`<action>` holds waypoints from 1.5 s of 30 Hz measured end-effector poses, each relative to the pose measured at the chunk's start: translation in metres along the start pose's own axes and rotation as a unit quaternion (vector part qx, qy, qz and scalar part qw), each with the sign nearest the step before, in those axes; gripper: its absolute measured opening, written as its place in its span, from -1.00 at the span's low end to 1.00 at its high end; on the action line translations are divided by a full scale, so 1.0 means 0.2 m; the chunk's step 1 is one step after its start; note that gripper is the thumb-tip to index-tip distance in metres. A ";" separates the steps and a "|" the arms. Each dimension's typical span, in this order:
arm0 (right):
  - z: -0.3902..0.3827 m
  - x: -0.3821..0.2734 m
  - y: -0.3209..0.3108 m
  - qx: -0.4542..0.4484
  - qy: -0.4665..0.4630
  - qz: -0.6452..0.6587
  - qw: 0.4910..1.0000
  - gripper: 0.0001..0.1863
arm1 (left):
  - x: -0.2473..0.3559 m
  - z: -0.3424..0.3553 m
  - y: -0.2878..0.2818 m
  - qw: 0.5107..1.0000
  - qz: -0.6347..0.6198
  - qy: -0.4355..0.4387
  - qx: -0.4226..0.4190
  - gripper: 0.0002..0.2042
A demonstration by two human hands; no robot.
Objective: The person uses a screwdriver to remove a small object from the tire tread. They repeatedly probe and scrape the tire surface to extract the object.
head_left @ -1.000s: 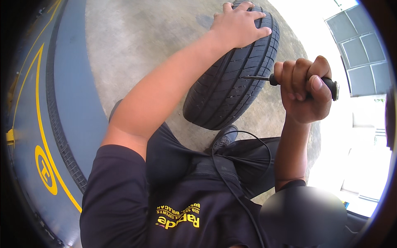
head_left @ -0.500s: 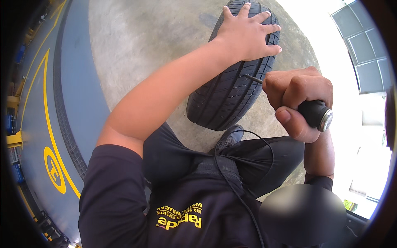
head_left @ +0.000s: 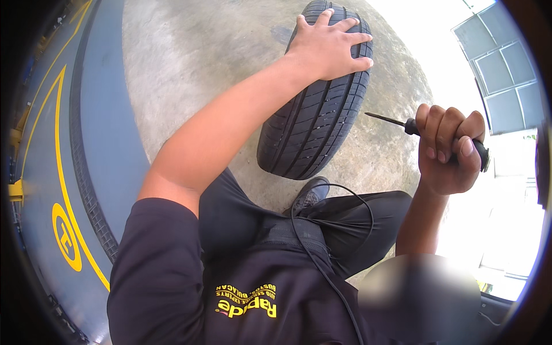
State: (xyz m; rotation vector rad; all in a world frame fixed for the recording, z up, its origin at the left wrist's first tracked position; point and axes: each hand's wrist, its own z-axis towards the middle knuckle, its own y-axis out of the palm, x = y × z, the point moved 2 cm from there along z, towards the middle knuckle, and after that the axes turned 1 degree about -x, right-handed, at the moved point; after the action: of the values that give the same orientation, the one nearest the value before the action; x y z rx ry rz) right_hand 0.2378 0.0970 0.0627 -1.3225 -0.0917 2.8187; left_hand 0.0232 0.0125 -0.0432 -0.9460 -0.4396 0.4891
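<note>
A black tire [head_left: 313,126] stands on the concrete floor at the top centre, tread facing up. My left hand [head_left: 328,49] rests on its upper tread with fingers spread. My right hand [head_left: 445,149] is closed round the black handle of a screwdriver-like tool [head_left: 386,119], whose thin metal shaft points left toward the tire. The tool's tip is apart from the tire, just off its right side. A thin black cable [head_left: 302,241] loops over my dark trousers.
My shoe [head_left: 310,195] is just below the tire. A grey-blue painted strip [head_left: 106,115] with yellow markings and a black grooved band runs along the left. Pale concrete [head_left: 184,69] surrounds the tire. A bright opening and grey framed panels [head_left: 497,72] are at the right.
The tool's tip was at the tread half a second ago and is now off it. My right hand has moved rightward with the tool; my left hand stays on the tire.
</note>
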 end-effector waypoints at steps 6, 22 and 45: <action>-0.03 0.22 0.06 0.065 -0.032 0.065 0.995 -0.77 | 0.01 -0.01 -0.03 1.000 -0.019 0.009 0.010 -0.40; 0.10 0.30 0.09 -0.058 0.012 0.099 0.993 -0.73 | 0.00 -0.01 -0.22 0.986 -0.133 0.054 -0.088 -0.34; 0.17 0.07 0.01 -0.071 0.004 0.069 0.995 -0.76 | 0.05 0.01 -0.01 1.000 -0.017 0.016 0.009 -0.40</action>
State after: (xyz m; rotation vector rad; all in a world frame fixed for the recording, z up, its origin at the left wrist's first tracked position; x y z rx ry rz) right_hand 0.2022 0.0938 0.0734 -1.4194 -0.2111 2.9723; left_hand 0.0296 0.0185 -0.0382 -0.9262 -0.4219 0.4457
